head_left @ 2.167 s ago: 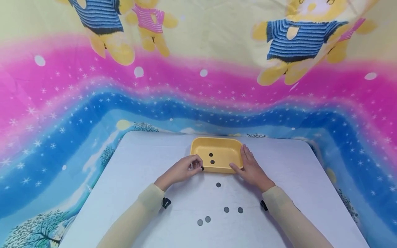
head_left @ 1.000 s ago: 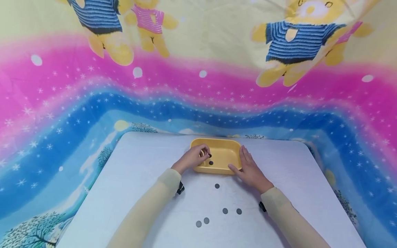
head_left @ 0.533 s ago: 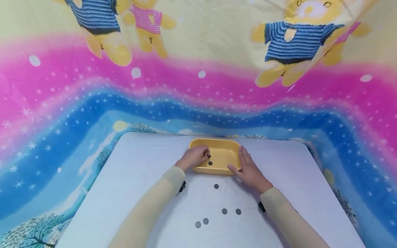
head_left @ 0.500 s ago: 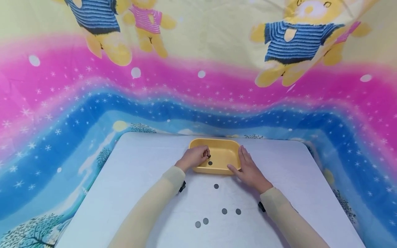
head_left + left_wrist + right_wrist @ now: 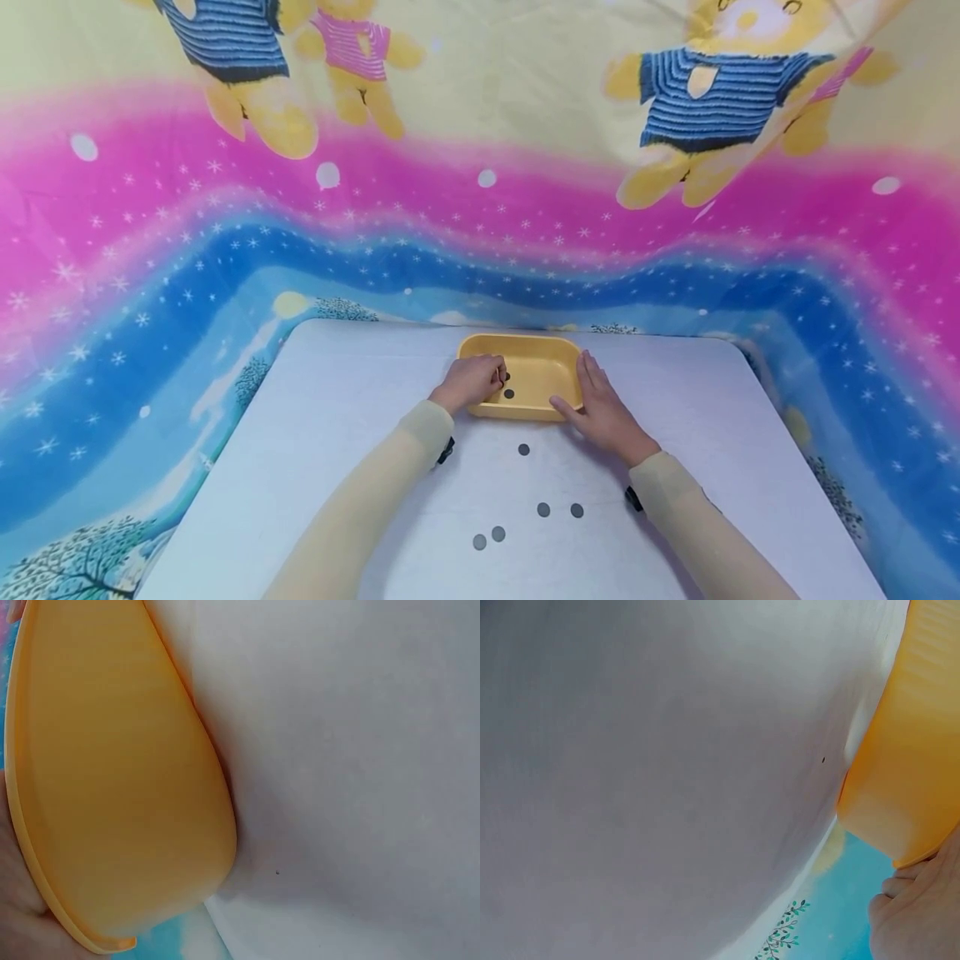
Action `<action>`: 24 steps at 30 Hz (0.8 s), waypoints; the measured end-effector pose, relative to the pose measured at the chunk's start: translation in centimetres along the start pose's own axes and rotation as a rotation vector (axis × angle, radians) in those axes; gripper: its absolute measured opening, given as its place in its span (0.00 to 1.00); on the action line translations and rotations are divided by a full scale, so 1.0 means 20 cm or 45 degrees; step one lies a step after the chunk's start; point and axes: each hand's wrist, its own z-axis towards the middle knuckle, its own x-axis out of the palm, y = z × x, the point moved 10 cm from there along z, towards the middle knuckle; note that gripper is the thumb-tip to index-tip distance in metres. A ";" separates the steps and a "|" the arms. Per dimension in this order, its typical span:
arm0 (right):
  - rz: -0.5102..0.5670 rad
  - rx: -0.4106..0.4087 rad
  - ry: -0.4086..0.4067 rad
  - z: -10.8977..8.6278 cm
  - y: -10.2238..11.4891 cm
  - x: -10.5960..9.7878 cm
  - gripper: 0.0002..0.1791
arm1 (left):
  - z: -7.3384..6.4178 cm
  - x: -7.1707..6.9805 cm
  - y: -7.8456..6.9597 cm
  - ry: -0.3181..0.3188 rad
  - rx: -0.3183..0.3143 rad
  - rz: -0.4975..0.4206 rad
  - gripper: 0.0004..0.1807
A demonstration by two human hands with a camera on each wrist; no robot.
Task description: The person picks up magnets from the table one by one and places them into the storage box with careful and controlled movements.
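A yellow plastic box point(image 5: 543, 375) sits at the far side of the white table. My left hand point(image 5: 468, 382) reaches over its left front edge, fingers curled down in a pinch at a small dark disc point(image 5: 507, 377), which they partly cover. Another dark disc point(image 5: 509, 394) lies on the box floor just in front. My right hand point(image 5: 609, 417) rests against the box's right end, fingers straight along the wall and thumb on the front rim. In the wrist views, the outer wall of the box point(image 5: 127, 787) fills much of the left one, and my right fingers meet its corner in the right one.
Several grey discs lie on the white table point(image 5: 337, 467) before the box: one disc point(image 5: 523, 450) close to it, a disc pair point(image 5: 560, 510) between the arms, another pair point(image 5: 489, 538) nearer the front. A printed cloth point(image 5: 480, 242) hangs close behind the table.
My left hand, pinching a dark disc, has come from the box's left front corner into the box and down beside the discs there. My right hand keeps its place.
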 end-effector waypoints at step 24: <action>0.014 0.002 0.004 0.00 0.00 -0.01 0.62 | 0.02 0.01 0.00 -0.032 -0.063 0.106 0.03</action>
